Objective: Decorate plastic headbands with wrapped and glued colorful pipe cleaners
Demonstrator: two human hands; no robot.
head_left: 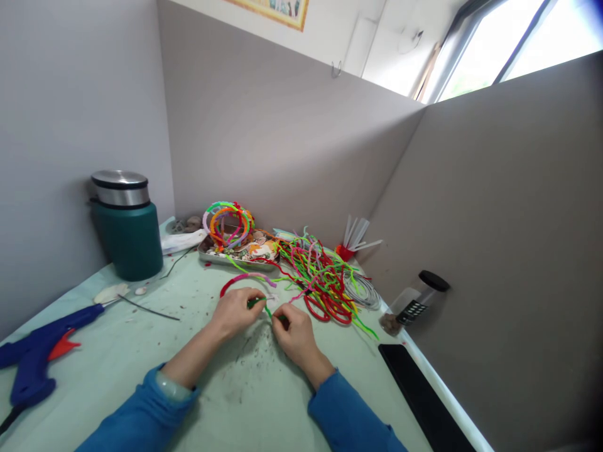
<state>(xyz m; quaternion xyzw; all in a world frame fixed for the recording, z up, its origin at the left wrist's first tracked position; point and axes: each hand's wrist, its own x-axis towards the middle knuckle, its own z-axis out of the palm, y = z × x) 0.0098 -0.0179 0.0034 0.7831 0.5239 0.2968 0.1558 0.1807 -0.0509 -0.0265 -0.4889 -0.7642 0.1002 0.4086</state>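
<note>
My left hand (239, 311) and my right hand (293, 329) are close together above the middle of the table. Both pinch a green pipe cleaner (268, 310), a short stretch of which shows between the fingertips. Just beyond my left hand lies a curved pipe cleaner piece (234, 279), red and pink. A tangled pile of pipe cleaners (325, 270) in red, green and pink lies past my right hand. Behind the hands, several colourful wrapped rings (229, 225) stand on a metal tray (240, 261) of small shell-like pieces.
At the left are a blue glue gun (56, 336) with a red trigger and a teal flask (126, 235). Along the right edge are a clear jar (414, 302) and a black strip (419, 392). White sticks stand in a red holder (345, 252). Grey partitions (282, 132) enclose the table.
</note>
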